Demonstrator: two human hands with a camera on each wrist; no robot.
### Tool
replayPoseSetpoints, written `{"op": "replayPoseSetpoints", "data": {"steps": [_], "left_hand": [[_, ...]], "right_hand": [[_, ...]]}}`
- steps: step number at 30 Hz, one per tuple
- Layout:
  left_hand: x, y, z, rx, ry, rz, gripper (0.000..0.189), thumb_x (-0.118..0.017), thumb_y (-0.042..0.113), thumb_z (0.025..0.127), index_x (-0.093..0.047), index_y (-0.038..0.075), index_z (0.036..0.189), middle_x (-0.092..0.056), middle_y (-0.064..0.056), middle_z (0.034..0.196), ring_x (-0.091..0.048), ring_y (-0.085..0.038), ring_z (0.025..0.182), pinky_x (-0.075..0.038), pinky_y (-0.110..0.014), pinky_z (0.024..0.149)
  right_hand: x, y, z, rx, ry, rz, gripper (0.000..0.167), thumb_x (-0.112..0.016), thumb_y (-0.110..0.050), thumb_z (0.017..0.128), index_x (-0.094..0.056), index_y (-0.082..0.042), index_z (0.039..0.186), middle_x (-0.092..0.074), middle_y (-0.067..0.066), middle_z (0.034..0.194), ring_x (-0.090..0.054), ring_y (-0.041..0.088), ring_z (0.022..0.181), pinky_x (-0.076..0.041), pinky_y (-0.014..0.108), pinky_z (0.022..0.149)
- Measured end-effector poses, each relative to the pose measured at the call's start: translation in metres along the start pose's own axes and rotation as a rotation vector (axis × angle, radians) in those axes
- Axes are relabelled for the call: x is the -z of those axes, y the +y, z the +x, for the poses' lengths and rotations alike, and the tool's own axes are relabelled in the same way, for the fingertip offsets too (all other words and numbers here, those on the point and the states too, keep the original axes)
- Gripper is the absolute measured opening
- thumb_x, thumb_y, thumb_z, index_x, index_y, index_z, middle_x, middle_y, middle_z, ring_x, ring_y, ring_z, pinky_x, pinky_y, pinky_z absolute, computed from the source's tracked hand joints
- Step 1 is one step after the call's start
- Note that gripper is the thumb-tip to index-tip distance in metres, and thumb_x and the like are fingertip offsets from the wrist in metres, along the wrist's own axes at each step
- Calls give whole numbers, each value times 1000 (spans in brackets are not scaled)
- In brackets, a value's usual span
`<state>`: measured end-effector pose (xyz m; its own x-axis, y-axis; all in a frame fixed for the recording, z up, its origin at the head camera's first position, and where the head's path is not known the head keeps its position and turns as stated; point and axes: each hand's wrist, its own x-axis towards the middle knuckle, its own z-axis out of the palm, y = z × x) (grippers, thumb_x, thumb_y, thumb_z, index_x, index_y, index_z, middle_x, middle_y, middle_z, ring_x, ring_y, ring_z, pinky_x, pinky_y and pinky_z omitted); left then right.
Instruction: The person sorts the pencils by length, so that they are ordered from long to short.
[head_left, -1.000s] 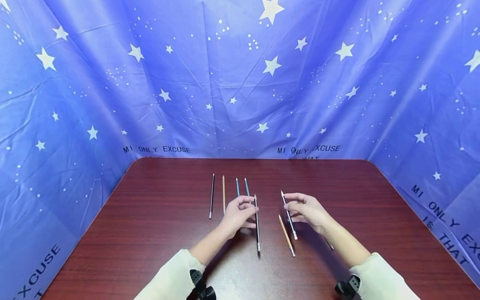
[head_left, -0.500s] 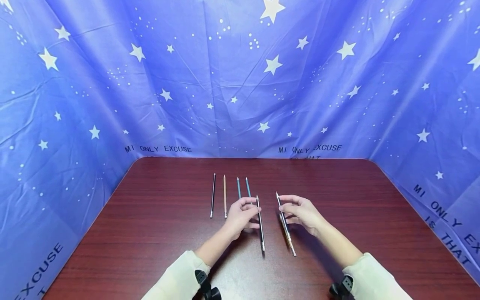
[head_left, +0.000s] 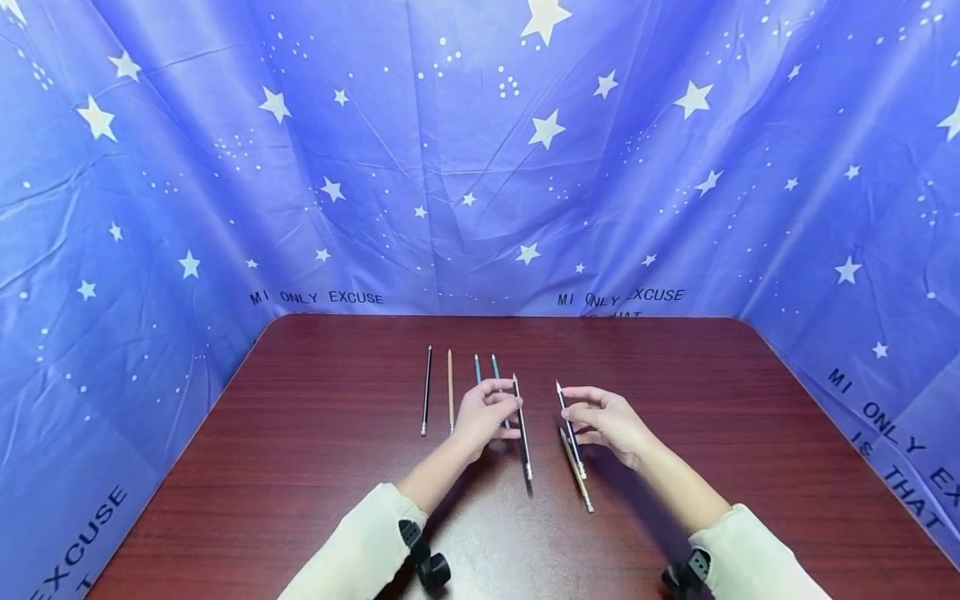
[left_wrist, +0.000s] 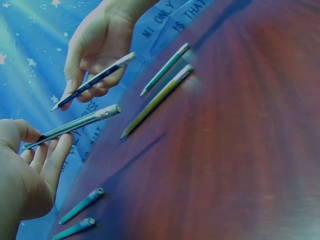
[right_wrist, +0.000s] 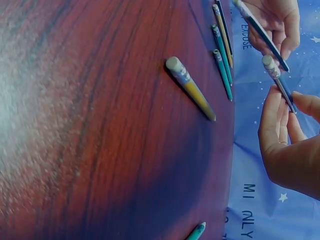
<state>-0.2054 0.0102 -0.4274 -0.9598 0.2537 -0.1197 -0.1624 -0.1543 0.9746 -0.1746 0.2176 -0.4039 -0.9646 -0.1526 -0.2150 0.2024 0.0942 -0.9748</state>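
In the head view my left hand [head_left: 486, 417] pinches a dark pencil [head_left: 523, 437] between thumb and fingers. Its sharpened tip points away from me, and a shadow lies under its eraser end. Across a gap, my right hand [head_left: 611, 425] holds another dark pencil [head_left: 567, 421] the same way, roughly parallel to the first. Both are raised off the table in the wrist views. A yellow pencil [head_left: 585, 493] lies on the table below the right-hand pencil, partly covered by it. Two blue pencils [head_left: 496, 368] lie beyond the left hand, which hides their near ends.
Farther left on the reddish-brown table [head_left: 322, 417] lie a black pencil [head_left: 427, 392] and a light wooden pencil [head_left: 451, 387]. A green pencil [left_wrist: 166, 68] lies beyond the yellow one in the left wrist view. Blue star-printed cloth [head_left: 480, 167] hangs around the table's back and sides.
My left hand has shifted right and slightly away from me with its pencil. My right hand has moved a little left, carrying its pencil over the yellow pencil.
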Motion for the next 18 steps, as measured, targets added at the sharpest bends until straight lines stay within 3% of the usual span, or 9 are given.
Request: {"op": "replayPoseSetpoints", "data": {"steps": [3,9,18], "left_hand": [[-2,7,9,-14,29,26,38,-62,5,84,-54,1,120,-65,-18,104,-60,-11,67,-61,-34,65],[-5,16,27,-45,83,56,35,-61,3,84,-54,1,119,-66,-14,99,-59,-11,65,-61,-33,63],[-7,16,47,-15,146,96,34,-62,1,83,-55,2,117,-65,-10,92,-57,-12,60,-60,-31,56]], "right_hand": [[2,-1,0,0,4,1,55,-61,-7,84,-39,10,132,-63,-4,81,-59,8,67,-57,24,63],[5,-4,-1,11,-2,-3,56,-61,-7,85,-39,9,133,-62,-5,81,-58,8,68,-57,25,65],[5,-1,-1,-11,13,-3,54,-62,-7,85,-40,9,132,-61,-6,80,-60,10,69,-57,24,62]]}}
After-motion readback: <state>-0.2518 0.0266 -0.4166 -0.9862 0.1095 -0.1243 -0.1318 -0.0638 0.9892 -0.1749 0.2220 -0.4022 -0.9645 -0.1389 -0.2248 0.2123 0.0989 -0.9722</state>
